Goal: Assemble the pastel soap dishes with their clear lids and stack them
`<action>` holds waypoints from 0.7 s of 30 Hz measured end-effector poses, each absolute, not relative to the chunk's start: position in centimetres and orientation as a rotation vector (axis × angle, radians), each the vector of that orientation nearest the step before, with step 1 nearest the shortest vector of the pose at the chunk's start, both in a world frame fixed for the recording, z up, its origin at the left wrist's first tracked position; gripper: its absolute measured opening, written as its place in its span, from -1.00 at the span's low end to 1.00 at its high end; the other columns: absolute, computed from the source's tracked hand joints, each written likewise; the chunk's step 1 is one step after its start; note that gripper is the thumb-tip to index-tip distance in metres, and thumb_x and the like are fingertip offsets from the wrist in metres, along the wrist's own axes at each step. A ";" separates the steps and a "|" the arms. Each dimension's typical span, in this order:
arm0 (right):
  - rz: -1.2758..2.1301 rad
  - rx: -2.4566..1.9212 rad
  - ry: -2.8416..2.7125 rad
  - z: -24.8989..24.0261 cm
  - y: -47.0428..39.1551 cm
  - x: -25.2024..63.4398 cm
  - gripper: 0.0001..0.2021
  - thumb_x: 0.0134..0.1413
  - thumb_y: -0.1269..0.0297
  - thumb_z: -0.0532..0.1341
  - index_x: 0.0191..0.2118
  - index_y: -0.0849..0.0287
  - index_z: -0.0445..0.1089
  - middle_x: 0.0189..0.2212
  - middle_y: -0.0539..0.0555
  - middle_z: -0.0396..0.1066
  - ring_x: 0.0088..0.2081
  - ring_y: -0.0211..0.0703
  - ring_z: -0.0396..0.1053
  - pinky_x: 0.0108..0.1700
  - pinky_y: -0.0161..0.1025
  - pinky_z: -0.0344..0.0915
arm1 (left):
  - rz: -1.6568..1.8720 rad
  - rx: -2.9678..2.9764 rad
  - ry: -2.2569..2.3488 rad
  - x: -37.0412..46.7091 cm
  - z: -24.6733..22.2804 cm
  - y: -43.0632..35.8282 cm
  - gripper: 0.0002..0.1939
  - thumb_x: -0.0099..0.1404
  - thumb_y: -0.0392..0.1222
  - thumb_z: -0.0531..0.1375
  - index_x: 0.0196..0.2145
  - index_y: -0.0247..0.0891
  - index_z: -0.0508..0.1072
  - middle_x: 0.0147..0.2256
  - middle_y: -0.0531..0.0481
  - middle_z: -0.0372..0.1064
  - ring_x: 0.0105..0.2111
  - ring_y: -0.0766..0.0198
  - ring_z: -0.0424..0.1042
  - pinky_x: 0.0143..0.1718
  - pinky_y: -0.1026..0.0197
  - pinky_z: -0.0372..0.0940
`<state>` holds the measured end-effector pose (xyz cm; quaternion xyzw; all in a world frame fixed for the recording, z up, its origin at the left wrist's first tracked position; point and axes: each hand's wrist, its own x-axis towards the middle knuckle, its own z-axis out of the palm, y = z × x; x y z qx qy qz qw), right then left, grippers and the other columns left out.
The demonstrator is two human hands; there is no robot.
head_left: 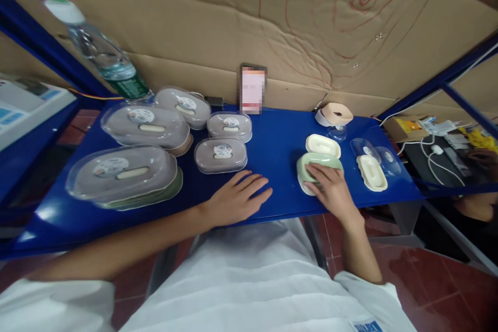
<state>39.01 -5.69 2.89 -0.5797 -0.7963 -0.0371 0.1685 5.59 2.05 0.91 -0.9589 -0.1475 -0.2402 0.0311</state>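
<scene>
My left hand [241, 198] rests palm down on the blue table, fingers spread, with nothing in it. At the right, my right hand [330, 191] is curled over a pale green oval plastic box [307, 162], thumb at its near side. A white piece shows under the green box's near edge. Just behind it lies a cream oval tray [322, 145]. Another cream tray [372, 172] lies to the right, beside clear plastic lids [388, 161]. Nearest to my left hand is a small grey oval box with a clear lid [221, 163].
Larger lidded oval boxes [120, 168] stand at the left, with a water bottle [120, 75] behind them. A phone [252, 91] leans against the cardboard wall [194, 26]. Beige oval pieces [337, 112] are stacked at the back right. Blue frame posts flank the table [272, 161].
</scene>
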 end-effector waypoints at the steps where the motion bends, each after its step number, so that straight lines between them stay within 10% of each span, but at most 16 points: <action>1: -0.091 -1.589 -2.310 2.9 -5.2 37.3 -0.52 0.48 0.08 0.19 0.41 -0.04 0.33 0.24 0.20 0.50 0.21 0.19 0.49 0.18 0.20 0.43 | -0.743 -2.938 -0.431 5.7 0.9 1.9 -0.62 0.45 -0.27 0.23 0.19 -0.12 0.51 0.19 -0.18 0.49 0.18 0.00 0.49 0.29 -0.11 0.34; 8: 0.018 -1.213 -2.571 2.4 -3.3 30.7 -0.63 0.51 0.10 0.16 0.25 0.12 0.47 0.36 0.20 0.38 0.38 0.08 0.30 0.38 0.11 0.27 | -0.591 -2.923 -0.582 6.6 1.0 2.0 -0.55 0.52 -0.13 0.20 0.31 -0.17 0.38 0.35 -0.32 0.31 0.25 -0.14 0.42 0.25 -0.17 0.34; 21: 0.050 -2.017 -1.669 -2.2 -11.8 40.1 -0.51 0.54 -0.01 0.05 0.42 -0.02 0.27 0.40 0.22 0.31 0.41 0.18 0.24 0.39 0.26 0.13 | -0.983 -3.105 -0.594 6.3 0.6 3.0 -0.83 0.58 -0.22 0.15 0.04 -0.25 0.46 0.04 -0.15 0.48 0.21 0.07 0.44 0.26 0.00 0.44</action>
